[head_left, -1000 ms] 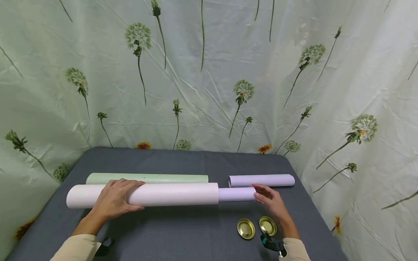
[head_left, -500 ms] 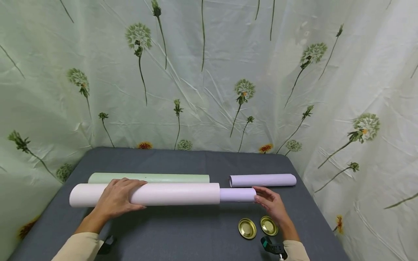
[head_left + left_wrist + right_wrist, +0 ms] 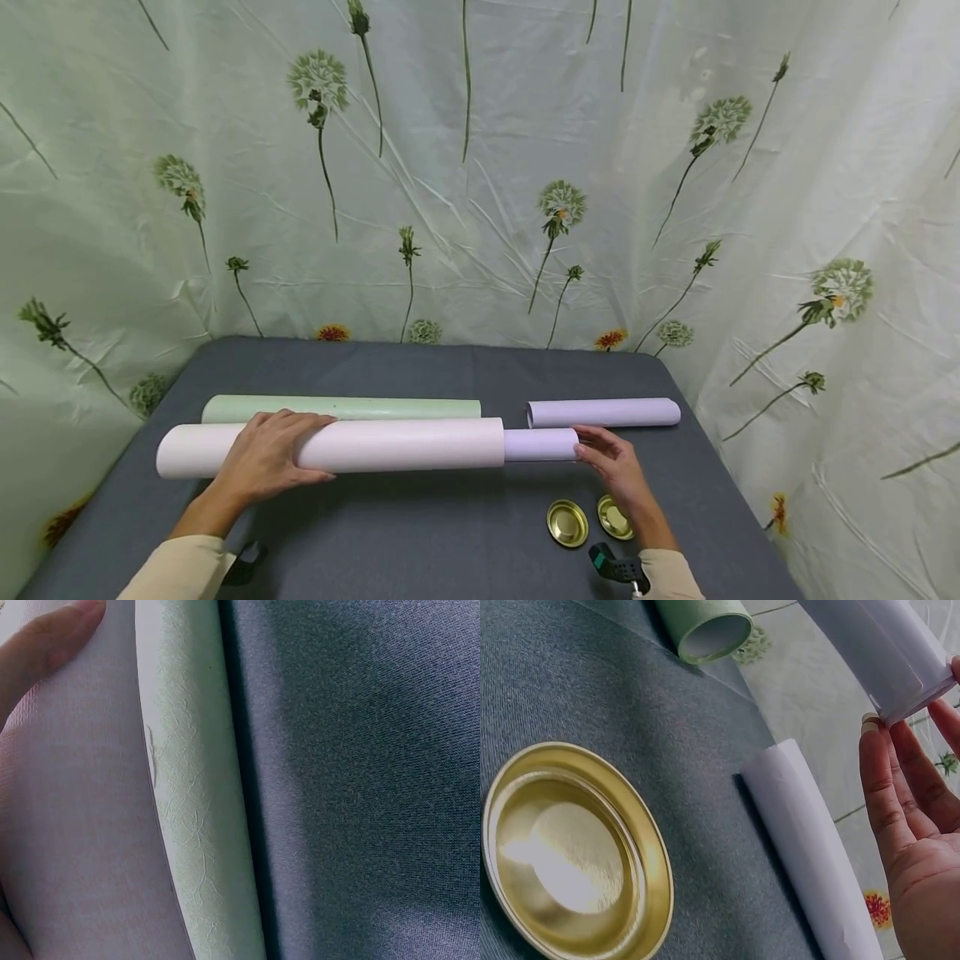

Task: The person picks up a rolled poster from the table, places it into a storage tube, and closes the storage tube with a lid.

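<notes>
My left hand [image 3: 272, 460] grips a thick pale pink tube [image 3: 408, 444] from above, thumb on the near side, and holds it level over the table. A narrower lavender tube [image 3: 538, 445] sticks out of the pink tube's right end; the rest of it is hidden inside. At its outer end, the thumb and fingertips of my right hand [image 3: 618, 471] pinch the rim, which the right wrist view shows close up. In the left wrist view, the pink tube [image 3: 86, 802] lies alongside a pale green tube [image 3: 199, 802].
Behind the pink tube lies the green tube [image 3: 405, 408] on the dark grey table [image 3: 390, 542]. A second lavender tube [image 3: 603, 413] rests at the back right. Two gold metal lids, one on the left [image 3: 567, 523] and one by the right wrist [image 3: 615, 517], lie in front. A floral curtain [image 3: 480, 208] hangs behind.
My right hand has shifted a little left with the lavender tube's end, and less of that tube shows outside the pink one. The left hand keeps its grip, almost unmoved.
</notes>
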Motion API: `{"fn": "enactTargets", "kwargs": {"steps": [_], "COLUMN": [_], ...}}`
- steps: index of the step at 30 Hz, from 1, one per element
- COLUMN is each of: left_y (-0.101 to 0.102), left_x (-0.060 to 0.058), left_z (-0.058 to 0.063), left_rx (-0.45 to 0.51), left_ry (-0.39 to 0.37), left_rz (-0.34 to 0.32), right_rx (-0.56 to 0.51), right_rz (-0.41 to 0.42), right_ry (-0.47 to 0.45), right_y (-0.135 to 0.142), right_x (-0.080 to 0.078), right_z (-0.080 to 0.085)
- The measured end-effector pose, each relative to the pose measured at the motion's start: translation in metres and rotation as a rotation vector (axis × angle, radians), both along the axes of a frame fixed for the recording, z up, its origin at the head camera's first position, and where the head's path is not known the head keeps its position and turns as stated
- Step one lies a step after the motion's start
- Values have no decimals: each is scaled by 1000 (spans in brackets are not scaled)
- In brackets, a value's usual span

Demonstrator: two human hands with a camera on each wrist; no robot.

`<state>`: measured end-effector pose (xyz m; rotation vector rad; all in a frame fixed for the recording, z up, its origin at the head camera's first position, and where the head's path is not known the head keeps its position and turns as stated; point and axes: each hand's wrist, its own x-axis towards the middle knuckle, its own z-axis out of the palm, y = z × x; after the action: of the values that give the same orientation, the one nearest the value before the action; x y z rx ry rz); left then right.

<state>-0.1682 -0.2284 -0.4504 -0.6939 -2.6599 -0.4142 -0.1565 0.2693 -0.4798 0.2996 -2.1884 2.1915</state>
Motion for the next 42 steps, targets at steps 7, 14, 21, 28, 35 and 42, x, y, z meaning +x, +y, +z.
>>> {"fn": "enactTargets", "kwargs": {"steps": [7,14,21,28,35,42], "left_y": [0,3,2,4,4,5], "left_x": [2,1,1,1,2,1], "left_z": [2,1,0,3,4,5], "left_rx": [-1,15,10,-18,-31,-41], "left_ry": [7,10,26,34,23,19], "left_rz": [3,-4,-5,-19,-5,-9], "right_rx": [-32,-57,-58,-46,-8,33], "right_rz": [39,71,122,169,147,128], "right_ry": [27,33,33,76,60,45], "right_y": [-9,-12,-17,-22,-31,-40], "right_x": [-3,-5,-8,-11,-13,-17], "right_z": [-1,0,3,1,4,5]}}
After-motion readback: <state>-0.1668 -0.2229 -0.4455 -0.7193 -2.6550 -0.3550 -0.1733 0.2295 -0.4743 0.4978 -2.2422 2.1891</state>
